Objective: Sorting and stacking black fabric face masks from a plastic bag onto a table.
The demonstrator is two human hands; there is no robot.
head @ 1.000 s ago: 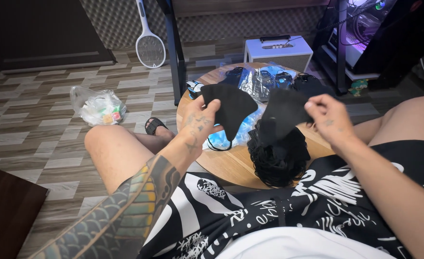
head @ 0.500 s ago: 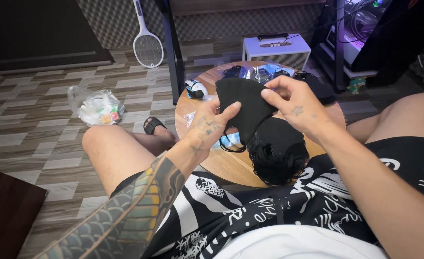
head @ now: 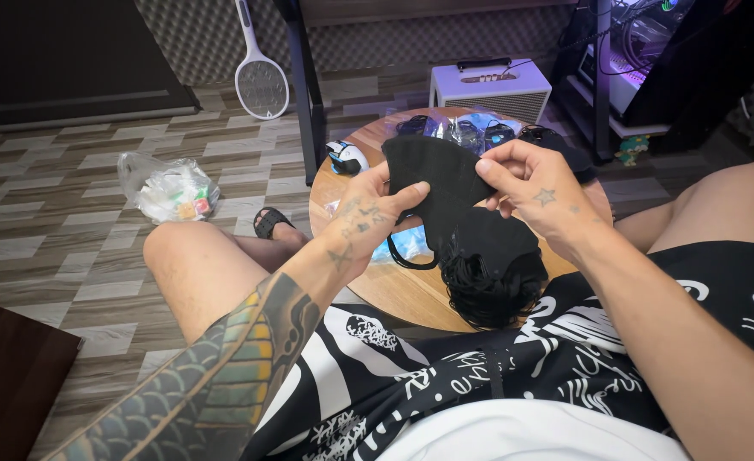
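From the head camera we look down on our own lap and a round wooden table (head: 377, 290) just in front of our knees. Our left hand (head: 364, 226) and right hand (head: 535, 192) hold a black face mask (head: 435, 171) between them, raised a little above the table top; the left thumb and fingers are pinched narrow on its lower left edge, and the right fingertips are pinched on its right edge, so the mask is spread flat and fan-shaped between the two grips. A thin black ear loop (head: 411, 256) hangs from the mask beneath the left hand. Right under the mask, on the near edge of the table, sits a stack of black masks (head: 492, 273) with their tangled loops spilling toward our shorts. A pale blue mask (head: 398, 246) lies on the wood beside that stack, partly hidden by the left hand. At the far side of the table we see clear plastic wrappers (head: 471, 130) in a heap. On the floor beyond stand a white boxy speaker (head: 489, 87) and a racket-shaped fly swatter (head: 260, 81) leaning by a dark table leg, and a crumpled plastic bag (head: 170, 188) lies well apart to our left, near our bare knee
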